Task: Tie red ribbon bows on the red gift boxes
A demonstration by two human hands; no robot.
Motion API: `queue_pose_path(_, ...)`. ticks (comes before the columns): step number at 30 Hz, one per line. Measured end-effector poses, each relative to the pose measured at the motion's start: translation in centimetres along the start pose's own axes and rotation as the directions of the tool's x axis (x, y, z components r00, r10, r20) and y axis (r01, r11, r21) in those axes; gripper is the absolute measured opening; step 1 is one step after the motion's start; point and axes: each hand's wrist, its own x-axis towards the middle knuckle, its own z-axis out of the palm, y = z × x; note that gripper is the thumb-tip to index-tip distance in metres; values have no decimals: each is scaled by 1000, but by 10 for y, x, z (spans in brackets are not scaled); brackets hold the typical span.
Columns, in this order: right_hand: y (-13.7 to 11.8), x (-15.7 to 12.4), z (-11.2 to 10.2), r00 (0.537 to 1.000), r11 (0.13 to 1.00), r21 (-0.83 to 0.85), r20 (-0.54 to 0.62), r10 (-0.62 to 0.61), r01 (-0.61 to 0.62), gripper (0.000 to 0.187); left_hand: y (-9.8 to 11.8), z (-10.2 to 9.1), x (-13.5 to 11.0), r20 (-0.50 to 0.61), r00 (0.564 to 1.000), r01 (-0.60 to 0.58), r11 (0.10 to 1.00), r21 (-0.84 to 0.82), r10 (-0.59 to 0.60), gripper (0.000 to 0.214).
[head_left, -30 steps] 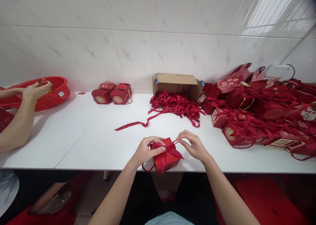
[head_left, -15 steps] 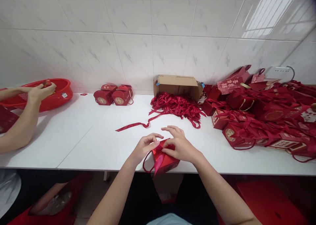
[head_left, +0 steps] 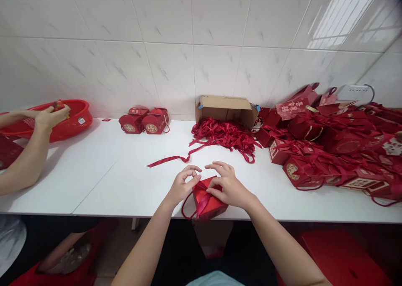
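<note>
A small red gift box (head_left: 216, 209) with a cord handle rests at the table's front edge. Across its top lies a shiny red ribbon (head_left: 203, 203), one tail hanging toward me. At the box's upper left is my left hand (head_left: 184, 187), fingers curved and apart, the thumb tip close to the ribbon; I see nothing in its grasp. My right hand (head_left: 228, 186) lies over the box's right side, thumb and index finger pinching the ribbon near the middle of the top, other fingers stretched out. The ribbon's part under the fingers is hidden.
Behind the box, red ribbons (head_left: 224, 135) spill from a cardboard box (head_left: 224, 101). One loose strip trails left. Red gift boxes (head_left: 303, 171) are heaped at right. More small boxes (head_left: 155, 122) stand near the wall. At left, another person's hands (head_left: 50, 115) work over a red basin (head_left: 73, 124).
My left hand has lifted slightly and moved a little up and left, its thumb drawing back from the ribbon. My right hand stays nearly in place at the ribbon.
</note>
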Motion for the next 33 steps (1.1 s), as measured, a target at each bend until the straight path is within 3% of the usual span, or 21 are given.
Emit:
queue_pose_path(4, 1, -1, -8, 998, 997, 52, -20, 59, -58, 19, -1, -1, -6, -28, 999, 34, 994, -105, -37, 22)
queue_pose_path(8, 1, -3, -21, 991, 991, 83, -76, 107, -101, 21, -13, -6, -12, -172, 977, 90, 976, -197, -124, 39)
queue_pose_path(14, -3, -4, -17, 998, 999, 5, 48, 47, -47, 14, -45, -7, -21, -320, 914, 213, 966, -144, -249, 38)
queue_pose_path(18, -2, -6, -8, 995, 996, 4, 42, 93, -93, 10, -58, -5, -29, -345, 899, 237, 962, -133, -270, 36)
queue_pose_path(21, 4, -10, -14, 990, 989, 44, 6, 143, -143, 9, -61, -6, -31, -354, 894, 229, 959, -164, -274, 35)
queue_pose_path(26, 37, -19, -64, 966, 974, 30, -132, 224, -222, 11, -61, -6, -31, -360, 891, 229, 958, -172, -278, 32)
queue_pose_path(29, 69, -25, -112, 936, 952, -73, -220, 274, -296, 12, -60, -7, -31, -354, 892, 233, 957, -175, -282, 32)
queue_pose_path(33, 118, -33, -180, 863, 839, -287, -362, 351, -462, 13, -60, -8, -30, -347, 891, 252, 955, -154, -291, 32)
